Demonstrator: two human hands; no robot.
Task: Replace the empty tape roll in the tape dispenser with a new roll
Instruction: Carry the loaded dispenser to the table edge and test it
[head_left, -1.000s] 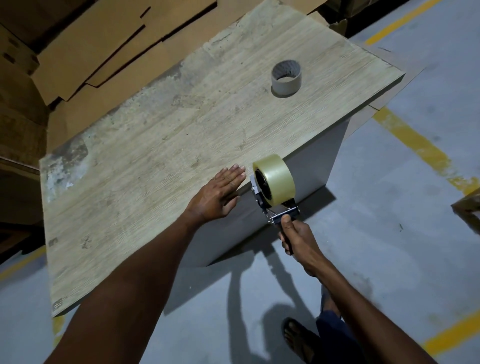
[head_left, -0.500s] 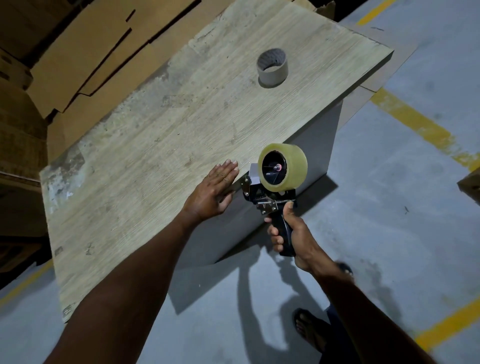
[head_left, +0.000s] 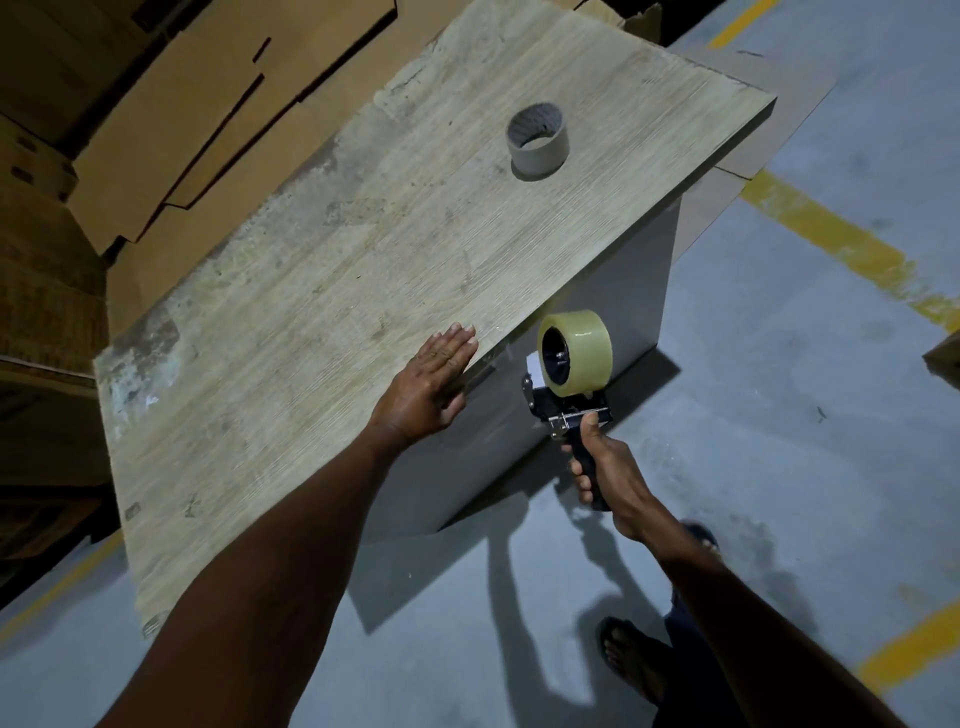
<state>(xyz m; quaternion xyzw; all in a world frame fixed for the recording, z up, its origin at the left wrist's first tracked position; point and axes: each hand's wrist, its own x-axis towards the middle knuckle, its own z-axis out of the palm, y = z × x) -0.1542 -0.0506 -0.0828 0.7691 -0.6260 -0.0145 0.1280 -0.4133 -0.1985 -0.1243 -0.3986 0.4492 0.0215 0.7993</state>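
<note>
Tape dispenser (head_left: 566, 410) had swung out from the table (head_left: 311, 312) edge, upright off its side, right hand (head_left: 605, 467) wrapped round the handle. New roll (head_left: 576, 353) looked seated, empty core (head_left: 537, 139) back on top. Left hand (head_left: 426, 389) lay flat, fingers together. Swap's basically done.

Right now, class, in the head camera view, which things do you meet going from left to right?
Cardboard sheets → left hand → empty roll → new tape roll → yellow floor line.
</note>
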